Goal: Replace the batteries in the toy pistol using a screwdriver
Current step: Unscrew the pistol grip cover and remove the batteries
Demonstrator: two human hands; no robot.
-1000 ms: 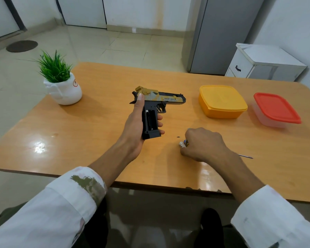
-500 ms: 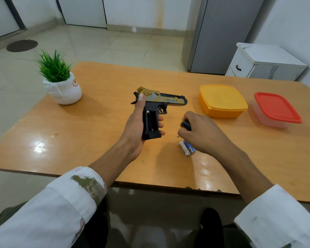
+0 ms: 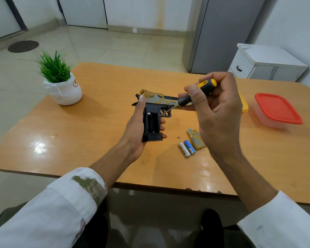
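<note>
Toy pistol [image 3: 153, 111] was gripped by left hand [image 3: 137, 127] around grip, compartment open toward viewer. Screwdriver [image 3: 195, 94] was pinched in closed right hand [image 3: 217, 111], tip aimed at compartment. Two batteries [image 3: 187, 149] and cover [image 3: 196, 139] were lain below right hand. Pistol judged light, rigid plastic; best held at grip.

I read one word clearly: "DESERT" in dark capitals on the slide of the toy pistol [image 3: 161, 101], centre of frame, with a smaller line under it too fine to make out. Print runs along the white battery [image 3: 184, 149], lower centre; illegible. Red mark on the white plant pot [image 3: 65, 92], upper left; unreadable.
</note>
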